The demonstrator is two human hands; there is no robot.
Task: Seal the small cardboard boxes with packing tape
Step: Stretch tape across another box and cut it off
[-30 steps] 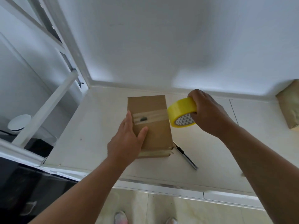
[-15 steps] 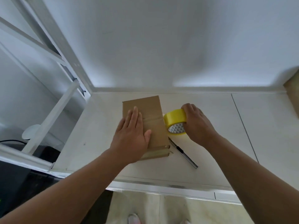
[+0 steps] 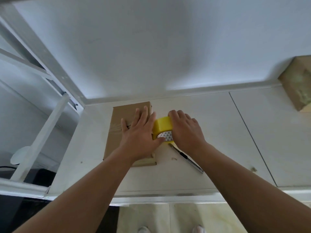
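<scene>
While left hand (image 3: pixel 139 137) lies spread flat on one box (image 3: pixel 117 118), right hand (image 3: pixel 185 132) curls round single yellow tape roll (image 3: pixel 163 126); one knife (image 3: pixel 186 157), second box (image 3: pixel 297 81) on desk (image 3: pixel 218 132).

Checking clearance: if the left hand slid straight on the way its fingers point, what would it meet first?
Beyond the cardboard box under it, the left hand would probably meet the white wall; depth unclear.

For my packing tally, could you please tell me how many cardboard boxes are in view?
2. One box lies on the counter under the left hand; the other box sits far right by the wall, cut by the frame edge. Others may be out of view.
</scene>
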